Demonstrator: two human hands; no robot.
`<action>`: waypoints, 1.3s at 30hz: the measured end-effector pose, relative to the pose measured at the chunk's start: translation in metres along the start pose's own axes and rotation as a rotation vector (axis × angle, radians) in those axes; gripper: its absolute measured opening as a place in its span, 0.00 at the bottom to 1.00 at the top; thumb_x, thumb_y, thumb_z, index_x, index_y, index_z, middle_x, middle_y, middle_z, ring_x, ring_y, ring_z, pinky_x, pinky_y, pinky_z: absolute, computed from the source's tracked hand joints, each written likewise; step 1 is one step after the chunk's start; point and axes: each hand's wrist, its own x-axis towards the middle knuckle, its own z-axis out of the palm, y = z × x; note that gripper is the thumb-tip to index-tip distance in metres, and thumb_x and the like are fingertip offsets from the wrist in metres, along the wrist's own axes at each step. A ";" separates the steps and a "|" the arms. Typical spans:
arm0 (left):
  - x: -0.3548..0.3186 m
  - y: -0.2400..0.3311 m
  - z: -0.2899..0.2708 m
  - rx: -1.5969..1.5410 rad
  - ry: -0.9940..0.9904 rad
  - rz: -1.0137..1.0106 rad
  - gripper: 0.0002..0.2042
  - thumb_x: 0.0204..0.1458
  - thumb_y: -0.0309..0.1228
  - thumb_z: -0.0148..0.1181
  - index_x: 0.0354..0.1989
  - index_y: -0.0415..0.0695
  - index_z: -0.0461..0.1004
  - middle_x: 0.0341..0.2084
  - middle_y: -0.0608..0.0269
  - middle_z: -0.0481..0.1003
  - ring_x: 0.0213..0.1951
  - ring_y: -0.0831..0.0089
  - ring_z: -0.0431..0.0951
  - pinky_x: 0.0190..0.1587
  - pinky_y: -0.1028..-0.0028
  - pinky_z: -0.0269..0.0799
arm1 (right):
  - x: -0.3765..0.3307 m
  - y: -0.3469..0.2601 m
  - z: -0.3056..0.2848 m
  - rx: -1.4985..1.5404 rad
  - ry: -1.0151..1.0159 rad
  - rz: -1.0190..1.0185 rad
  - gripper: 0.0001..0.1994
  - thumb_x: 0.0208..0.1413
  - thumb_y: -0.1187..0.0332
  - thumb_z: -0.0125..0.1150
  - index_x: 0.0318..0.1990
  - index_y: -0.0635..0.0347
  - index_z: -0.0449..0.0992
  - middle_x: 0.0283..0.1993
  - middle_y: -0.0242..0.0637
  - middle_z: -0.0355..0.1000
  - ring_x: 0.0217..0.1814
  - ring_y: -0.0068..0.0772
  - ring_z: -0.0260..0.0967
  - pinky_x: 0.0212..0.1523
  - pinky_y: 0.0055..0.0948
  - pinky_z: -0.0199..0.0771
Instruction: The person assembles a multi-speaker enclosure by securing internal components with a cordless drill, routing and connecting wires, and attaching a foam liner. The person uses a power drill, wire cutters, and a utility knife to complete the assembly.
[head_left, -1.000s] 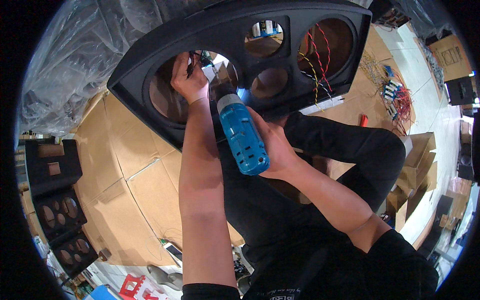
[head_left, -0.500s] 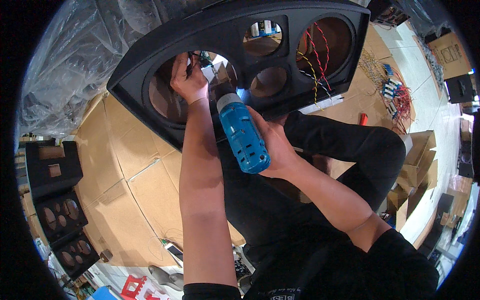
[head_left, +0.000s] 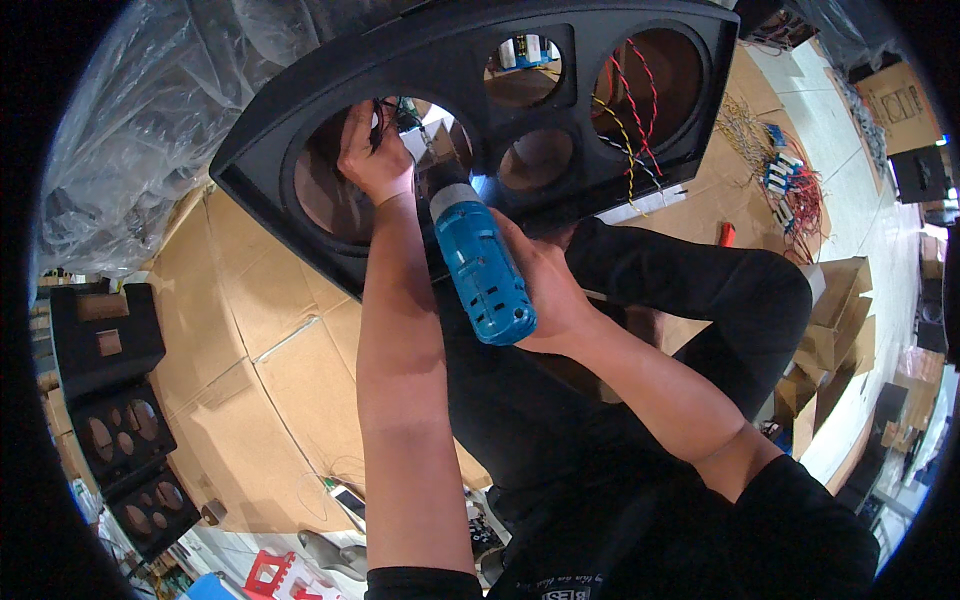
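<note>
Blue drill (head_left: 482, 262) gripped in right hand (head_left: 545, 295), left hand (head_left: 372, 155) reaching into black speaker panel (head_left: 300, 90), fingers curled on wires (head_left: 380, 112).

Blue power drill (head_left: 482, 268) nose-first into black speaker panel (head_left: 300, 120) large round opening.

1 blue drill (head_left: 482, 270) | 1 black speaker panel (head_left: 480, 60) (4 round holes) | 2 hands (head_left: 375, 160)
</note>
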 end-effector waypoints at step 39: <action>0.000 0.018 0.000 -0.044 0.046 -0.055 0.14 0.43 0.14 0.63 0.41 0.33 0.79 0.41 0.48 0.80 0.41 0.61 0.81 0.46 0.70 0.76 | 0.008 0.001 -0.004 0.061 0.020 -0.063 0.42 0.40 0.69 0.67 0.66 0.65 0.55 0.53 0.55 0.72 0.55 0.55 0.72 0.57 0.41 0.70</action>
